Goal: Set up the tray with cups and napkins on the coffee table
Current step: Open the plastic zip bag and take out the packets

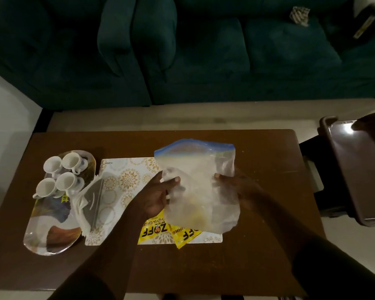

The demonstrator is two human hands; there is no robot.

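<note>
You stand over the dark brown wooden coffee table (258,245), a deep green upholstered sofa (204,50) across from you and a second dark glossy side table (355,180) just off the right edge. On the left of the coffee table lies the long oval printed glossy tray (50,230), its near end close to the front-left corner. Beside it, a white rectangular placemat with gold medallions (128,180) fills the middle.

You hold a clear plastic zip bag with a blue seal strip (197,180) upright above the mat: your left hand (156,198) pinches its left side with thumb on the front, and your right hand (236,185) grips the right side from behind. What is inside is hard to make out through the film; it may be empty.

Four small white ceramic cups (61,176) are clustered on the far half of the tray. A stack of white paper napkins in a clear sleeve (89,202) leans across the tray's right edge onto the mat, not yet set square. Two yellow snack sachets (154,230) lie beneath the bag.

The cups look done; the napkins appear to be the step in hand. Next, likely set the bag down on the bare tabletop to the right, where there is open room, then reach left without sweeping the cups.
</note>
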